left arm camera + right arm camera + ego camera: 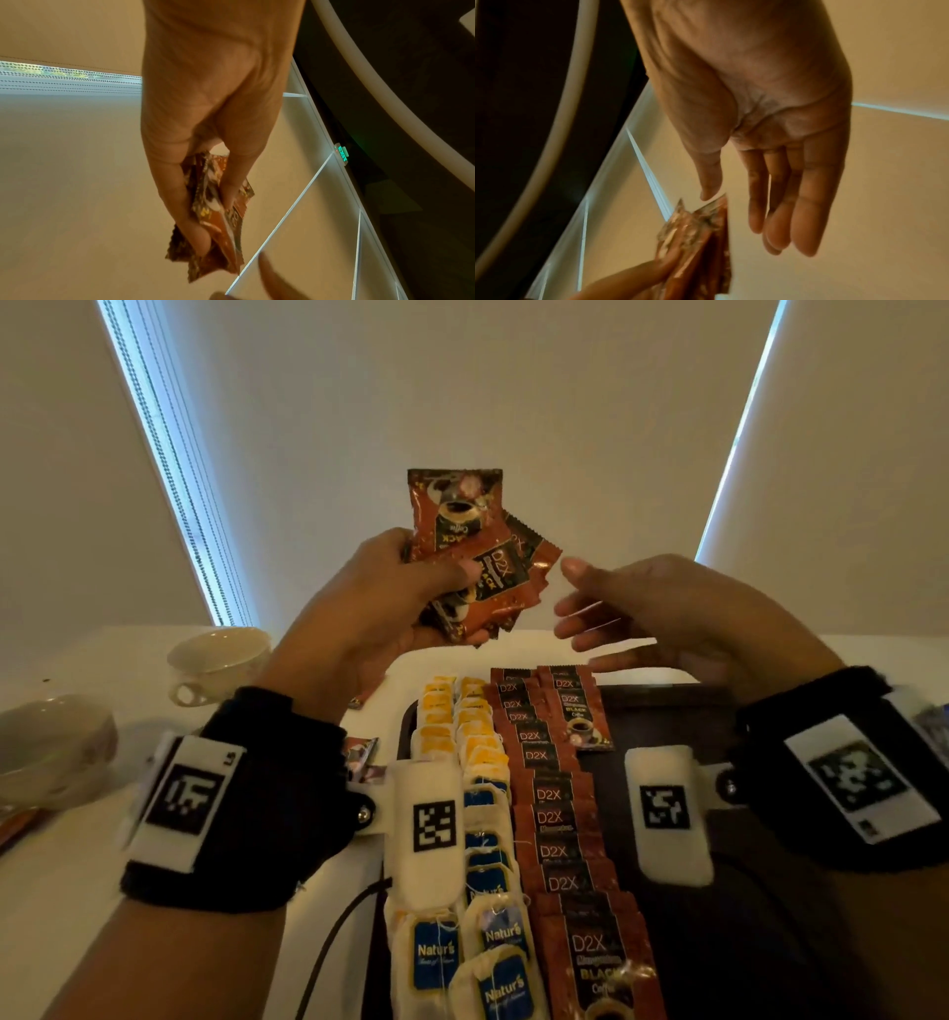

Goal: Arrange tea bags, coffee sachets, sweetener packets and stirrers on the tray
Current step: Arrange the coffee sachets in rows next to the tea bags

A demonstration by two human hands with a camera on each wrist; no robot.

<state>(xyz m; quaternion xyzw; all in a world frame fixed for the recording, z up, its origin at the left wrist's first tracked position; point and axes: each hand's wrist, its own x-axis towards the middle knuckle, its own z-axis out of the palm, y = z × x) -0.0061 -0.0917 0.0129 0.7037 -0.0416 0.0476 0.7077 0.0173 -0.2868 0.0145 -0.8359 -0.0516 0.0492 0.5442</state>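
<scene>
Tea bags (477,891) and coffee sachets (560,819) line the tray (719,711) nearest; left hand (369,598) raised, fingers pinching a sachet bundle (472,552); right hand (662,613) beside it, fingers loosely spread, not touching.

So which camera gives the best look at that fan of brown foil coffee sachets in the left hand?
The head view: the brown foil coffee sachets face it, fanned out, labels readable, in the left hand. The left wrist view shows them edge-on between fingers; the right wrist view shows only blurred edges.

The white table (61,891) carries a dark tray (662,695), two cups (215,660), and loose sachets (362,755).
</scene>
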